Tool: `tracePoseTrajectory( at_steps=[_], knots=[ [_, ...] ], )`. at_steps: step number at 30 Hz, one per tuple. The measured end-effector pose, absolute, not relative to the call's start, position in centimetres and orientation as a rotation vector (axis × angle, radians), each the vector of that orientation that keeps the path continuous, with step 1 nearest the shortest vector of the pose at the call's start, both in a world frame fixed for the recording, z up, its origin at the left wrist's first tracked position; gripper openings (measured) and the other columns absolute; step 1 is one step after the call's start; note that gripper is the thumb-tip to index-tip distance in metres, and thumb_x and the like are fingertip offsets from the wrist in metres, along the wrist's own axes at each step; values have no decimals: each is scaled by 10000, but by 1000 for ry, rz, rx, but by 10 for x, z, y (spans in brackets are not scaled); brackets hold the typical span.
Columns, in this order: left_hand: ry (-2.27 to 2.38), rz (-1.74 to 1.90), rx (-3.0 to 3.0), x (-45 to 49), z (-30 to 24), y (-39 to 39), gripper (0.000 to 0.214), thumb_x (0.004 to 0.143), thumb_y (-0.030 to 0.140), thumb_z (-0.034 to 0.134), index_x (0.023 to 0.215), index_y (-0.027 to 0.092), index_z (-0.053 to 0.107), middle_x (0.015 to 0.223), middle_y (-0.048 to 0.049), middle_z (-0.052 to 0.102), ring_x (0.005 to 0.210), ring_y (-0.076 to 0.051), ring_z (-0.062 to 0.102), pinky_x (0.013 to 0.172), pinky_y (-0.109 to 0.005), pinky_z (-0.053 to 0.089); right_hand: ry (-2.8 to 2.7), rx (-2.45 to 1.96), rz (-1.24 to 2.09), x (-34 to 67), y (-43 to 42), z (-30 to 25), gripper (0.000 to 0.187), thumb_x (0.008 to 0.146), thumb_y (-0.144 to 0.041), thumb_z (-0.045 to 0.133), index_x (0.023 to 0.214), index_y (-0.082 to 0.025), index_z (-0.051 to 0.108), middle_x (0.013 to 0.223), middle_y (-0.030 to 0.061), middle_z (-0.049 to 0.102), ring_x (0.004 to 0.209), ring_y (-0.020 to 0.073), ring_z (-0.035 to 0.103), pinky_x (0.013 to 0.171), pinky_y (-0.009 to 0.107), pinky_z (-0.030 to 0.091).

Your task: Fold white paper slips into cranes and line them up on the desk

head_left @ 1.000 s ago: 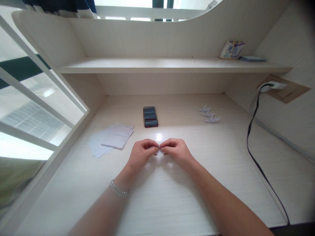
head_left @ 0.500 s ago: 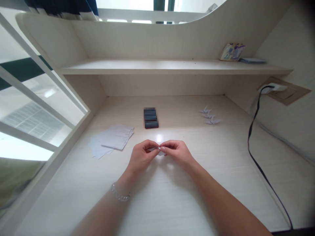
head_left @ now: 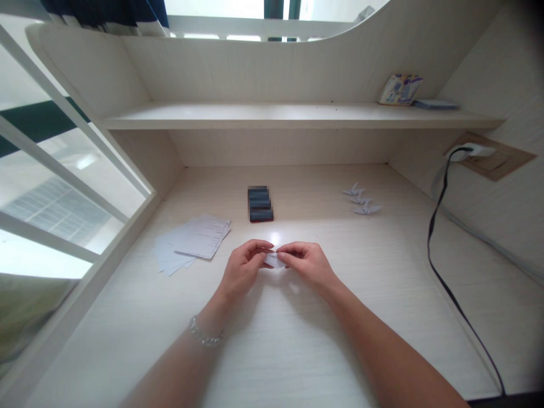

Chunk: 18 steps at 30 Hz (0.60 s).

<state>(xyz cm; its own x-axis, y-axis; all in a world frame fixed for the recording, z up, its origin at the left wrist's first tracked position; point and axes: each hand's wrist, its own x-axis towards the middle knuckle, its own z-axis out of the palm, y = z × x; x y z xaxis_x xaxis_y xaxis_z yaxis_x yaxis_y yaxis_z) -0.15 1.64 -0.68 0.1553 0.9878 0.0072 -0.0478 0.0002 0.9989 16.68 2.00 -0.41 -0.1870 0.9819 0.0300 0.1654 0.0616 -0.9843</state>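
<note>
A small folded piece of white paper (head_left: 274, 260) is between my hands, low over the middle of the desk. My right hand (head_left: 306, 260) pinches its upper right part between thumb and fingers. On its left side, my left hand (head_left: 245, 262) holds the paper's edge with the thumb, the index finger lifted a little off it. The fingers cover part of the folds. Three folded paper cranes (head_left: 360, 199) stand in a row at the back right. To the left lies a fanned stack of white paper sheets (head_left: 199, 237).
A dark, pixelated phone-like object (head_left: 260, 204) lies behind my hands. From a wall socket plate (head_left: 493, 156) at the right, a black cable (head_left: 432, 226) hangs down across the desk. Above, a shelf (head_left: 255, 110) carries a colourful packet (head_left: 400, 89) and a flat bluish item (head_left: 436, 105).
My left thumb has drawn back to the left and apart from the right fingertips, so more of the folded paper shows. My right hand has barely moved.
</note>
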Motion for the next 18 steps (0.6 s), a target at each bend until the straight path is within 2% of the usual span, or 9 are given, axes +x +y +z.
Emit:
tracePoseTrajectory(
  at_steps=[6, 9, 13, 18],
  knots=[
    [1065, 1104, 1403, -3, -10, 15, 218, 734, 233, 652, 930, 139, 630, 905, -85, 669, 810, -181, 641, 724, -304, 542, -1493, -1192, 1231, 167, 20, -6, 175, 732, -282, 631, 831, -170, 723, 810, 63, 709, 730, 178, 627, 645, 278, 487],
    [1075, 1074, 1434, -4, -12, 15, 203, 748, 243, 639, 922, 137, 638, 874, -88, 680, 767, -176, 647, 712, -310, 541, -1489, -1191, 1256, 167, 20, -7, 188, 735, -293, 628, 840, -166, 720, 812, 67, 704, 717, 174, 620, 632, 278, 486],
    [1074, 1059, 1468, -5, -12, 15, 200, 746, 207, 625, 935, 151, 650, 929, -88, 687, 847, -197, 650, 755, -316, 535, -1471, -1207, 1310, 168, 21, -7, 201, 728, -302, 633, 830, -149, 715, 779, 70, 696, 657, 159, 601, 593, 269, 476],
    [1161, 1021, 1564, -5, -8, 14, 178, 771, 226, 587, 914, 163, 672, 900, -74, 692, 795, -177, 652, 729, -294, 534, -1464, -1218, 1353, 169, 22, -6, 211, 712, -295, 637, 822, -132, 712, 787, 79, 694, 666, 162, 602, 609, 275, 483]
  ],
)
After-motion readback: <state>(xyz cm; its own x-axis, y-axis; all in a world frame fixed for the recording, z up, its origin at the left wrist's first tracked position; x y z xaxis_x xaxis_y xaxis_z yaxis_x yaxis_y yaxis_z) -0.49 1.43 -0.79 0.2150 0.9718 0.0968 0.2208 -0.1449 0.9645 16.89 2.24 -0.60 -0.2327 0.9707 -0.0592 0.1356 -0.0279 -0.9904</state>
